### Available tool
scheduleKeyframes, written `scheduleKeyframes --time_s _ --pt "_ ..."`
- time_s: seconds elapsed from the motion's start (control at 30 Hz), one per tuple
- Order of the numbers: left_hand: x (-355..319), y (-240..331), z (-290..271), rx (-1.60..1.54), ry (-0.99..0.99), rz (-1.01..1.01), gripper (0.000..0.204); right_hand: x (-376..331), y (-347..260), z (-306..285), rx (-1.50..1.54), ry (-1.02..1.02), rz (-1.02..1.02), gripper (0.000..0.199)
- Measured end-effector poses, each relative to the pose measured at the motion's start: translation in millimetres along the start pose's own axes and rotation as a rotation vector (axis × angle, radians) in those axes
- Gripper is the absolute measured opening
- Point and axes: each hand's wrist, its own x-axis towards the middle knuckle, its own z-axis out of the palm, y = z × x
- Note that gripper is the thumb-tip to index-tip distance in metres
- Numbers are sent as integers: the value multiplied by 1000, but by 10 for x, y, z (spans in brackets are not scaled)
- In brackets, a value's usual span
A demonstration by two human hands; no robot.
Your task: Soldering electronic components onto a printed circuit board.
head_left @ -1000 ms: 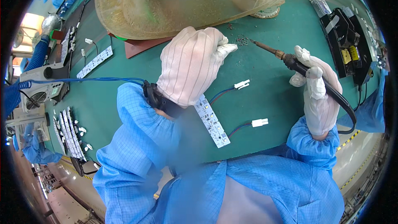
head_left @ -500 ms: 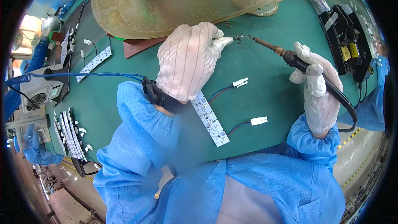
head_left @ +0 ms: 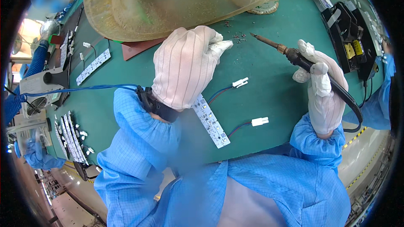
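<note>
My right hand, in a white glove, is wrapped round a soldering iron. The iron's tip points left, a little above the mat. My gloved left hand pinches thumb and forefinger together beside several tiny dark electronic parts; whatever lies between the fingertips is too small to name. Under the left wrist runs a white LED circuit board, its upper end hidden. Two wire leads with white plugs come off its right side, the upper connector and the lower connector. A dark strap with a blue cord circles my left wrist.
A large yellowish translucent shield overhangs the far side of the green mat. Another LED board and a stack of boards lie left. A black soldering iron stand with yellow sponge sits far right. A blue hose rises left.
The whole view has shifted slightly. My left hand has drawn back a little from the small parts. My right hand holds the soldering iron much as before, its tip slightly raised.
</note>
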Motion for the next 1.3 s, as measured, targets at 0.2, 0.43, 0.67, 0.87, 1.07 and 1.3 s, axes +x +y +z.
scheduleKeyframes --time_s 0.2,0.43,0.67,0.87,1.07,1.3 --pt "38 -3 70 52 -14 -18 22 8 67 9 27 57 -54 35" --pt "-15 -7 31 24 -11 -4 23 6 17 13 -9 42 -70 36" --pt "-26 55 -61 -5 -53 38 22 16 54 -17 -6 58 -75 35" --pt "7 57 -91 -19 -34 -56 21 5 12 -30 -13 54 -32 33" --pt "-7 37 -53 -17 -33 7 20 1 47 -21 35 54 -31 31" --pt "-1 38 -59 -14 -75 -42 20 -4 64 -20 71 59 -24 32"
